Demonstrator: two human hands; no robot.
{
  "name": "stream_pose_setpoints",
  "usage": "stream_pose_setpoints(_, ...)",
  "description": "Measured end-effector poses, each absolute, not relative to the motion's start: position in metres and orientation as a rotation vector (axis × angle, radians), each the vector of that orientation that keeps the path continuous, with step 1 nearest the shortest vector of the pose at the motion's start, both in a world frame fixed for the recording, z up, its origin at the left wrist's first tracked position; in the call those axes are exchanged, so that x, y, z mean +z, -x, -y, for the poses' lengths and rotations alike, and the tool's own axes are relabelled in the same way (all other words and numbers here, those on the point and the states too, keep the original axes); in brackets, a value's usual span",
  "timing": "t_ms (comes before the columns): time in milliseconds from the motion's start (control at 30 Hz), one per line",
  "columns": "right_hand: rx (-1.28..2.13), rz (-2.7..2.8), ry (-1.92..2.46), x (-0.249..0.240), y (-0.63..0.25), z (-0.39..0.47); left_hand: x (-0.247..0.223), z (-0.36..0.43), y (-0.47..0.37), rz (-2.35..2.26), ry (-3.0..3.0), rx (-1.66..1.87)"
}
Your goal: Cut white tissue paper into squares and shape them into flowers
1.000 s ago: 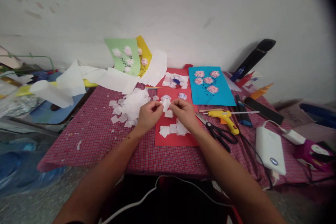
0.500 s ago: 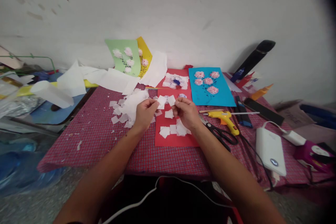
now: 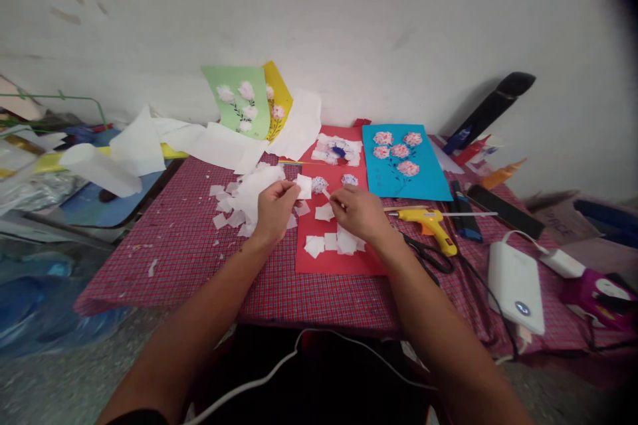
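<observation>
Pinched in my left hand point(image 3: 276, 209) is a white tissue square point(image 3: 304, 187), held over the left edge of the red card point(image 3: 306, 264). My right hand point(image 3: 357, 209) is closed on another small tissue square point(image 3: 325, 193), now seen nearly edge-on, above the card's middle. Two purple-speckled paper flowers point(image 3: 319, 184) sit on the card beyond my fingers. Several tissue squares point(image 3: 331, 242) lie on its lower half, partly under my right hand. A white pad smeared with blue and red paint point(image 3: 339, 151) rests at its top. Left of my left hand spreads a heap of tissue squares point(image 3: 249, 192).
A blue card with pink flowers point(image 3: 393, 179) lies to the right. Nearer are a yellow glue gun point(image 3: 428, 226), black scissors point(image 3: 429, 255) and a white power bank point(image 3: 516, 285) with cables. Green point(image 3: 239, 86) and yellow cards lean on the wall behind white paper sheets point(image 3: 226, 146).
My right hand has turned and lowered slightly, so its tissue square shows thin instead of flat. The left hand's square has shifted a little left, uncovering the purple-speckled flower. The view has moved slightly.
</observation>
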State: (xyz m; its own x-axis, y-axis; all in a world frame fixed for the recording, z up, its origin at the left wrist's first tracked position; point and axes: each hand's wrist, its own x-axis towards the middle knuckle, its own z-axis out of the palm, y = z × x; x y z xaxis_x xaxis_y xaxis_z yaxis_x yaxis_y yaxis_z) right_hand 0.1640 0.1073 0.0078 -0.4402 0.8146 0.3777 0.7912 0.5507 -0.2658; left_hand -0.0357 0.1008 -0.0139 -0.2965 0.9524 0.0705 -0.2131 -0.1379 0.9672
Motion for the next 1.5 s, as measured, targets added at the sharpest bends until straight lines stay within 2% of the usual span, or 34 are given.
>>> stream_pose_setpoints(200, 0.131, 2.547, 1.373, 0.007, -0.163, -0.105, -0.012, -0.099, 0.036, -1.199, -0.984, 1.562)
stream_pose_setpoints(467, 0.228, 2.01, 1.124, 0.006, -0.156, -0.104, -0.013, -0.095, 0.034, -1.171, -1.098, 1.359)
stream_pose_setpoints(633, 0.299, 1.937, 0.939, -0.002, -0.143, -0.097, -0.013, -0.092, 0.032, -1.178, -1.215, 1.321)
stream_pose_setpoints(1500, 0.498, 1.911, 0.995, 0.001, -0.138, -0.095, -0.013, -0.09, 0.033, -1.163, -1.325, 1.275)
